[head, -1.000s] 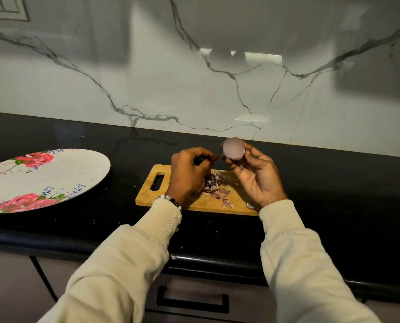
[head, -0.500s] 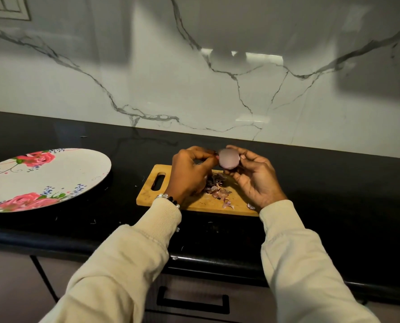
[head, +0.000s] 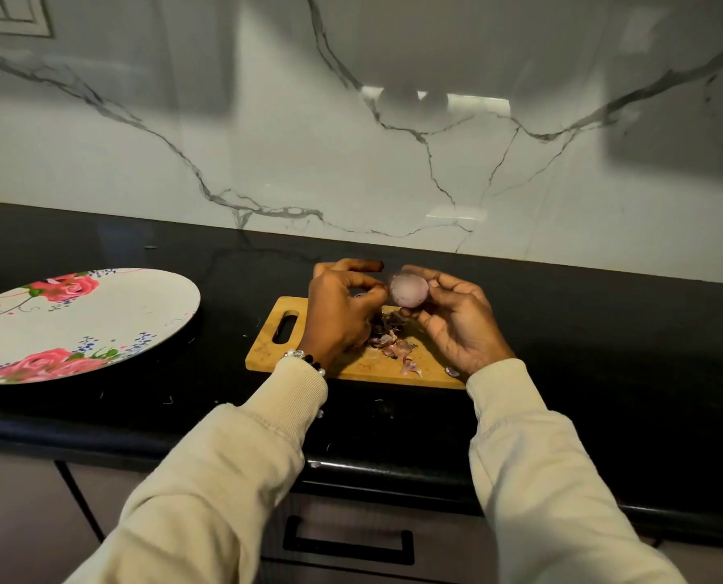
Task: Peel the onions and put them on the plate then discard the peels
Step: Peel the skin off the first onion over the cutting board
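Observation:
A small, pale purple peeled onion [head: 408,291] is held in the curled fingers of my right hand [head: 456,322] above the wooden cutting board [head: 275,347]. My left hand [head: 342,314] is just left of the onion, its thumb and fingers pinched together at the onion's left edge; whether they hold a bit of skin I cannot tell. A heap of purple peels [head: 393,343] lies on the board under my hands. The white plate with pink roses [head: 98,318] sits bare on the counter at the far left.
The black counter [head: 604,351] runs to a marble backsplash behind. A few peel scraps [head: 410,367] lie near the board's front edge. A drawer with a dark handle [head: 347,541] is below the counter's front edge.
My right hand lowered the onion toward the board and brought it against my left hand, whose fingers now pinch at the onion's left side.

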